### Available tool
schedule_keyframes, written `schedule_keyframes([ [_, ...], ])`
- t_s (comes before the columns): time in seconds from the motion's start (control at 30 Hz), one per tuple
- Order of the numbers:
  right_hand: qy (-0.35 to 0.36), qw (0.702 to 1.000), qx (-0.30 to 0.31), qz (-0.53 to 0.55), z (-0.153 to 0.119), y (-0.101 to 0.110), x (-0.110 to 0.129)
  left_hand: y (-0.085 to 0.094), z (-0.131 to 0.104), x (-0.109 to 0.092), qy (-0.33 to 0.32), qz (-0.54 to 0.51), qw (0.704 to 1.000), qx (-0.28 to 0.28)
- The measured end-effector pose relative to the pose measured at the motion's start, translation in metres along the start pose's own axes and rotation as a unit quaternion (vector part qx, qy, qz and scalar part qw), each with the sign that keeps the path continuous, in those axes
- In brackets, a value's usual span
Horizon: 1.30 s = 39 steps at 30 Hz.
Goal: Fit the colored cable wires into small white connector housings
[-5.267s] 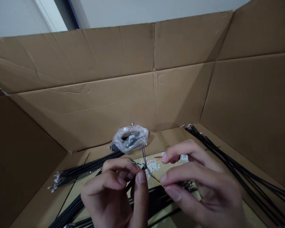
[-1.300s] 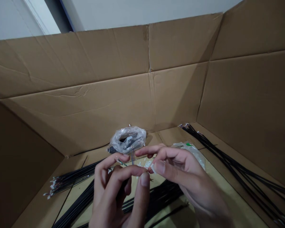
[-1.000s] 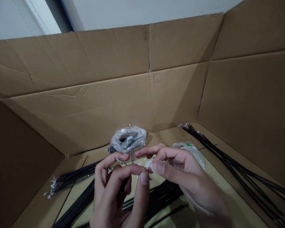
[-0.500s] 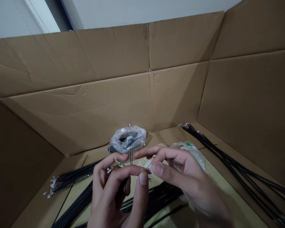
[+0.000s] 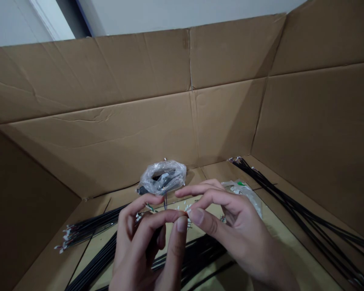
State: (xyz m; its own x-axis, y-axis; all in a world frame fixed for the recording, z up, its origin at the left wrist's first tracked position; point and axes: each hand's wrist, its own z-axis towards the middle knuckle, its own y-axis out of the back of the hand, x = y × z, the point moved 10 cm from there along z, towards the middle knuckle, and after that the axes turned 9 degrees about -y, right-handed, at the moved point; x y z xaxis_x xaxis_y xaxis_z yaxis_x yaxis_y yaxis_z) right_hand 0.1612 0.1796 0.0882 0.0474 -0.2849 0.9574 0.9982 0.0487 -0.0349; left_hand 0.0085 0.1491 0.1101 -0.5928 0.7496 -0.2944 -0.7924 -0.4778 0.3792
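Note:
My left hand (image 5: 151,238) pinches thin coloured wires (image 5: 165,201) between thumb and index finger; several of them stick up past the fingers, and a green-and-white one shows near the index and middle fingers. Against its fingertips, my right hand (image 5: 227,218) is closed at thumb and index on a small white connector (image 5: 189,211). The other right fingers are stretched out to the left. Where wire and connector meet is too small to make out. Loose small white connectors lie behind the fingertips. Below the hands runs a bundle of black cables (image 5: 200,254).
Cardboard walls (image 5: 124,141) stand behind and at both sides. A clear plastic bag (image 5: 164,176) with black contents lies at the back. Another plastic bag (image 5: 251,198) is behind my right hand. Black cable bundles lie left (image 5: 94,224) and right (image 5: 291,202).
My right thumb and index have moved slightly left, closer to my left fingertips. The white connector has moved with them. My left hand has shifted slightly left.

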Motion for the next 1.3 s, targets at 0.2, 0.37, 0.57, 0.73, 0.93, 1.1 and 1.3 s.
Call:
schedule_keyframes([
  [0.2,0.031,0.998,-0.036,-0.044,-0.002,0.002,0.006,0.000,0.000,-0.003,0.000,0.010,1.000,-0.013],
  [0.37,0.054,0.994,-0.048,-0.078,-0.005,0.001,0.009,0.000,-0.001,-0.002,-0.014,0.021,1.000,-0.002],
  [0.57,0.072,0.993,-0.047,-0.074,-0.004,-0.001,0.011,-0.001,-0.001,0.009,0.045,-0.029,0.998,-0.028],
  [0.73,0.139,0.980,-0.105,-0.092,-0.010,0.009,0.019,-0.008,-0.001,0.017,0.078,-0.151,0.983,-0.066],
  [0.93,0.145,0.970,-0.147,-0.130,-0.013,0.013,0.021,-0.017,-0.004,0.013,0.074,-0.186,0.977,-0.069],
  [1.1,0.146,0.959,-0.188,-0.156,-0.016,0.020,0.024,-0.020,-0.005,0.006,0.103,-0.226,0.963,-0.104],
  [1.3,0.111,0.977,-0.151,-0.100,-0.012,0.025,0.018,-0.024,-0.012,0.013,0.210,-0.261,0.932,-0.142],
])
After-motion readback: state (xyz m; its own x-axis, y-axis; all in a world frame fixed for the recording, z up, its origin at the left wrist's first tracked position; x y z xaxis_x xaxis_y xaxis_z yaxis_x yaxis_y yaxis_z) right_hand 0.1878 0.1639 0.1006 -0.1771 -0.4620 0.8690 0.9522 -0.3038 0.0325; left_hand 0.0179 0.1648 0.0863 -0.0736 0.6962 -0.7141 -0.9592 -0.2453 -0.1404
